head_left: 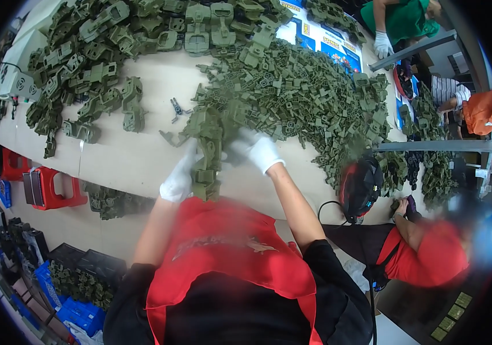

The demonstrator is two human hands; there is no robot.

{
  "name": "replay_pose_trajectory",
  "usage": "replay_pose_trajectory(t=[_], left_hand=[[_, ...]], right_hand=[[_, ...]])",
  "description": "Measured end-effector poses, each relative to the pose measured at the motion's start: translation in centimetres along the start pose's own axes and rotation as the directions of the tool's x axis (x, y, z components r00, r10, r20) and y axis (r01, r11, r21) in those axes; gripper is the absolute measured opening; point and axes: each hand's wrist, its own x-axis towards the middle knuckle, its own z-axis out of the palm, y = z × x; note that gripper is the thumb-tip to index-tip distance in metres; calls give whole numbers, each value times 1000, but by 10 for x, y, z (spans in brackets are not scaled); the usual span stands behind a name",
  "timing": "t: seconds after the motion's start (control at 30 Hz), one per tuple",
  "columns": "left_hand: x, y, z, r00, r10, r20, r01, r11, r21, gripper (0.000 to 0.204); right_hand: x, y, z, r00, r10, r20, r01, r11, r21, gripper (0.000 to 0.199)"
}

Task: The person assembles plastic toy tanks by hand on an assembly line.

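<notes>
In front of me a long olive-green plastic toy vehicle body (208, 138) stretches toward the table's near edge, perhaps more than one piece in line. My left hand (181, 175), in a white glove, is at its left side, fingers closed against it. On the other side my right hand (257, 150), also gloved in white, is beside the body and close to a heap of small green plastic parts (292, 86). Motion smears its fingers, so I cannot see whether they hold anything. A small dark three-armed piece (177, 108) and a loose green bracket (172, 138) lie left of the body.
Larger green vehicle shells (99, 75) are piled at the table's far left. A black and red bag (361, 187) sits at the right edge. Beside me a person in red (424, 253) works; another person's gloved hand (382, 45) is at the far right. Red stools (55, 187) stand left.
</notes>
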Motion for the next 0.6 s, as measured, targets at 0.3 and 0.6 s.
replay_pose_trajectory(t=[0.3,0.6], left_hand=[[22,-7,20,959,-128,-251,105,989,-104,47],[23,-13,59,858,256,-445,-161,958,239,66]], right_hand=[[2,94,-30,930,241,-278,-294,941,-167,40],[-52,-86,-48,969,112,-220,63,750,658,21]])
